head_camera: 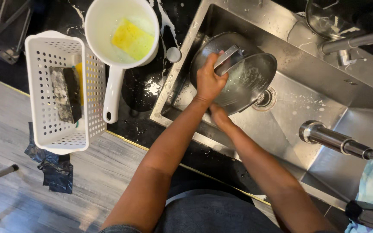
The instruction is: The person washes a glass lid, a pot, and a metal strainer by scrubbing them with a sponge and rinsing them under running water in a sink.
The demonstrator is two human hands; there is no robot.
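**Both hands on a steel pan in the sink**

Left-hand fingers (216, 69) are curled tight around the flat metal handle (227, 58) of a round stainless-steel frying pan (247, 82), and that's a firm grip, thumb side facing up. The left hand (208, 82) sits just left of centre in the frame, holding the pan tilted, its soapy inner face turned toward the right. The right hand (219, 115) is tucked just below, under the pan's lower edge; its fingers are hidden behind the pan, so I cannot tell whether they are spread or closed. The two forearms cross low in the frame, left over right.

The pan hangs inside a stainless-steel sink basin (298, 112), centre-right of the frame, directly beside the round drain (265, 98), with foam flecks across the basin floor. A chrome tap spout (337, 140) juts in from the right edge.

Moving out to the left, on the wet black tabletop (141, 92): a white plastic saucepan-shaped bowl with a long handle (109, 30), top centre-left, holding soapy water and a yellow sponge (133, 39). Just beside it, a white perforated plastic basket (44, 125) at upper left, with a dark, worn scrubbing pad (65, 92) lying inside. Grey wood-look floor (91, 181) fills the lower left.
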